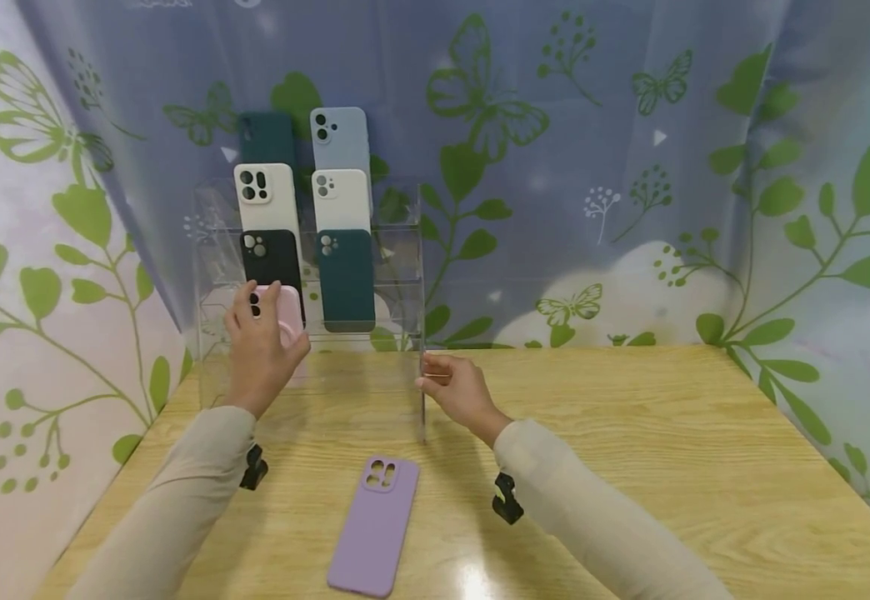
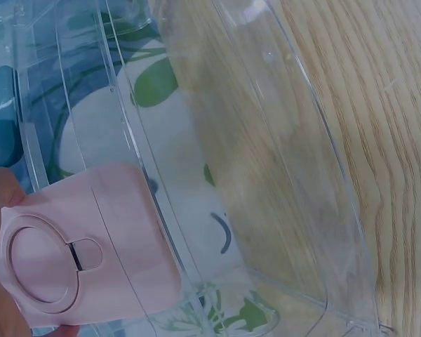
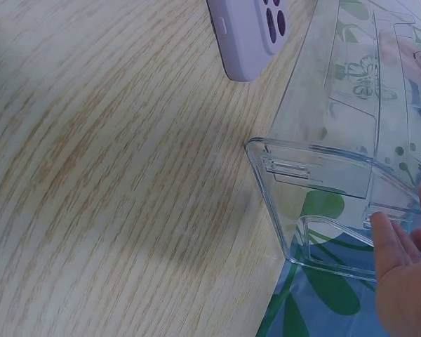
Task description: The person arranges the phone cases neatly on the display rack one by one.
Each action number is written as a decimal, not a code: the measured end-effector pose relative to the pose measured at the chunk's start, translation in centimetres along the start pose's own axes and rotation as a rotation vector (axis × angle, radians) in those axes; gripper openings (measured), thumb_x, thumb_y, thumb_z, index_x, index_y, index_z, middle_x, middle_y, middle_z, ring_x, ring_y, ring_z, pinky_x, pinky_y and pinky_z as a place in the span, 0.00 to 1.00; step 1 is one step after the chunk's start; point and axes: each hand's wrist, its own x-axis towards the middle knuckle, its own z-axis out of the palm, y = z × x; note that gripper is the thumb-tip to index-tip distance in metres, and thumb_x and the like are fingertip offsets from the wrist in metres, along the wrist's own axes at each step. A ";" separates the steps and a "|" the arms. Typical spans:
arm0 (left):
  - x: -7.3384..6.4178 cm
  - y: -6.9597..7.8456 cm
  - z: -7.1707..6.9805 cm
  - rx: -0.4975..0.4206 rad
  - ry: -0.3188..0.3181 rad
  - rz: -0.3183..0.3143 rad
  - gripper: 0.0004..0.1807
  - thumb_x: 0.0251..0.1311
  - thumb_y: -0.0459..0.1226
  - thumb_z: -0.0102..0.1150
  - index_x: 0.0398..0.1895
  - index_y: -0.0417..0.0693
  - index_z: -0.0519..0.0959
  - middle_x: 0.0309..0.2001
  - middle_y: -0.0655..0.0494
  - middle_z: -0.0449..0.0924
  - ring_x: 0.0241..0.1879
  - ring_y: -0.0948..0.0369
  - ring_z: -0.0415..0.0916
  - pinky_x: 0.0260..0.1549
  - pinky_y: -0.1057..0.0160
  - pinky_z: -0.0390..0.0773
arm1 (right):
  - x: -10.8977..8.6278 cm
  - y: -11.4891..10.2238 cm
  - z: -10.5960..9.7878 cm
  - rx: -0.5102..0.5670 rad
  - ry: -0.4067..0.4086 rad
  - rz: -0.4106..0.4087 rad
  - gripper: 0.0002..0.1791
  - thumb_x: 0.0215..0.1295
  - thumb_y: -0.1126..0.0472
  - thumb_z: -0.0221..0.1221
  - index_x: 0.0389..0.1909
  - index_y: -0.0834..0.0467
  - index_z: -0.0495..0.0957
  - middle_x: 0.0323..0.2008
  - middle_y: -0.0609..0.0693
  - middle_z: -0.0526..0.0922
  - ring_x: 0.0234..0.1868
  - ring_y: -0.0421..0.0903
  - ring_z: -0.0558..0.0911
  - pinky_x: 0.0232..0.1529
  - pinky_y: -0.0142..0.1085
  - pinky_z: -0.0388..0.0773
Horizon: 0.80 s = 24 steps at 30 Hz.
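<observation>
My left hand (image 1: 261, 354) grips a pink phone case (image 2: 112, 246) by its sides, thumb on one side and fingers on the other. The case has a round ring on its back and sits at a lower front tier of a clear acrylic display stand (image 1: 360, 379). Its lower end overlaps the tier's clear lip in the left wrist view. My right hand (image 1: 465, 392) touches the stand's right side panel with its fingertips, fingers fairly straight. Directly behind the pink case stands a black phone case (image 1: 273, 257).
Upright in the stand are a white case (image 1: 264, 200), a dark teal case (image 1: 347, 279), another white case (image 1: 342, 200), a light blue case (image 1: 341, 137) and a dark green case (image 1: 270, 137). A purple phone case (image 1: 375, 529) lies on the wooden table (image 1: 630, 467) in front.
</observation>
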 end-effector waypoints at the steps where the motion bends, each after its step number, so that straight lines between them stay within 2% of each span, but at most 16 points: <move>1: 0.0 0.0 0.0 0.001 0.001 0.003 0.44 0.50 0.35 0.68 0.71 0.45 0.59 0.70 0.38 0.47 0.63 0.34 0.51 0.39 0.35 0.72 | 0.0 0.0 0.0 -0.001 0.005 -0.002 0.26 0.64 0.63 0.61 0.63 0.60 0.72 0.55 0.60 0.79 0.53 0.54 0.81 0.48 0.41 0.79; 11: -0.4 -0.4 -0.1 0.017 0.027 0.034 0.45 0.51 0.37 0.70 0.72 0.46 0.58 0.71 0.38 0.48 0.64 0.34 0.51 0.43 0.34 0.72 | -0.2 -0.2 0.1 -0.003 0.014 -0.016 0.26 0.64 0.63 0.61 0.63 0.62 0.72 0.54 0.61 0.79 0.53 0.54 0.81 0.49 0.42 0.79; 13: -0.4 -0.5 -0.1 0.017 0.026 0.043 0.46 0.51 0.37 0.71 0.73 0.46 0.57 0.71 0.37 0.47 0.65 0.34 0.51 0.47 0.34 0.69 | -0.2 -0.3 0.0 -0.004 0.010 -0.011 0.26 0.64 0.63 0.61 0.63 0.61 0.72 0.55 0.60 0.79 0.53 0.54 0.81 0.49 0.42 0.79; 16: -0.6 -0.2 -0.4 0.023 -0.005 0.040 0.48 0.51 0.37 0.70 0.74 0.45 0.55 0.72 0.36 0.45 0.67 0.35 0.47 0.55 0.34 0.62 | -0.2 -0.3 0.0 0.000 0.003 -0.012 0.26 0.65 0.63 0.61 0.63 0.62 0.71 0.55 0.61 0.79 0.53 0.54 0.81 0.50 0.42 0.79; 19: -0.9 0.5 -1.1 0.019 -0.063 0.017 0.50 0.50 0.38 0.70 0.75 0.44 0.53 0.72 0.34 0.42 0.69 0.36 0.43 0.61 0.33 0.52 | -0.3 -0.3 0.0 0.001 0.003 -0.012 0.26 0.65 0.63 0.61 0.63 0.62 0.72 0.55 0.61 0.79 0.53 0.54 0.81 0.49 0.42 0.79; 24: -2.0 1.9 -2.1 0.018 -0.144 -0.009 0.51 0.50 0.42 0.70 0.75 0.45 0.52 0.72 0.34 0.41 0.69 0.35 0.43 0.61 0.32 0.50 | -0.2 -0.3 0.0 -0.010 0.008 -0.019 0.25 0.64 0.63 0.61 0.63 0.62 0.72 0.54 0.61 0.79 0.52 0.55 0.81 0.49 0.42 0.79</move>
